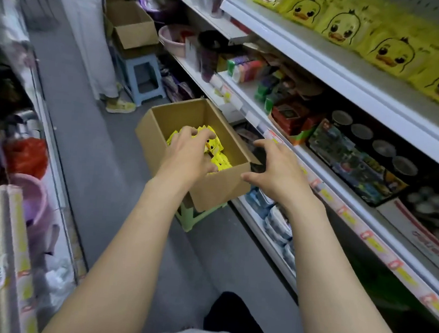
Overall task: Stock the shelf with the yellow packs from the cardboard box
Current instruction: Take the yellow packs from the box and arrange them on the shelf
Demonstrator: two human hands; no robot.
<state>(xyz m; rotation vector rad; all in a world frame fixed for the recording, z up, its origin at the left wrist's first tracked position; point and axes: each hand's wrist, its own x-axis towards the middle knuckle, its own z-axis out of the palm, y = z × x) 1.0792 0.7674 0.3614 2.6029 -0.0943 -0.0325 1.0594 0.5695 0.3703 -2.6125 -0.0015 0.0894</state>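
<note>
In the head view, your left grip (188, 150) is down inside the cardboard box (211, 192). Its fingers are curled over a bunch of the yellow packs (221, 162), which lie loose beneath it. I cannot tell how firm the hold is. Your right grip (278, 168) holds nothing and hovers spread and half-bent just right of the left one, over the box's near right corner.

The box is the first risk. It sits on a small green stool (196, 218) below both grips and overhangs it, so leaning on the rim or dragging upward against a wall could tip it into the aisle.

The handful is the second. Slippery packs taken in a bunch may slide out on the way up.

The shelf (313, 55) to be stocked is above and right of the right grip. The lower shelf's goods (247, 67) jut out between, so a careless swing could knock them.
</note>
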